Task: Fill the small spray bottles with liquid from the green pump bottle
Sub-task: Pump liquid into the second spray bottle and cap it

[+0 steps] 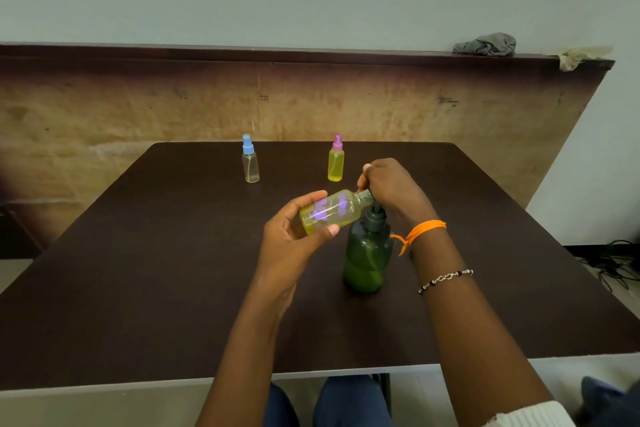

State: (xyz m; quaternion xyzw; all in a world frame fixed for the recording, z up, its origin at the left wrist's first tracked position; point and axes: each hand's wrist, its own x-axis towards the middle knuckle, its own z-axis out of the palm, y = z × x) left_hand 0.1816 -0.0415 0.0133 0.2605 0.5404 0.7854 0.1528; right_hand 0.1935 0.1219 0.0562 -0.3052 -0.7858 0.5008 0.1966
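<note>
Over pump bottle [367, 253], tilted spray bottle [330, 211], neck rightward.

The right hand [391, 189] covers the dark pump head of the translucent green plastic pump bottle [367, 258], hiding its spout. The purple print on the tilted clear spray bottle [330, 211] blurs beyond reading.

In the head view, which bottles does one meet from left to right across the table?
Blue-capped spray bottle → tilted bottle held in the left hand → pink-capped spray bottle → green pump bottle.
</note>
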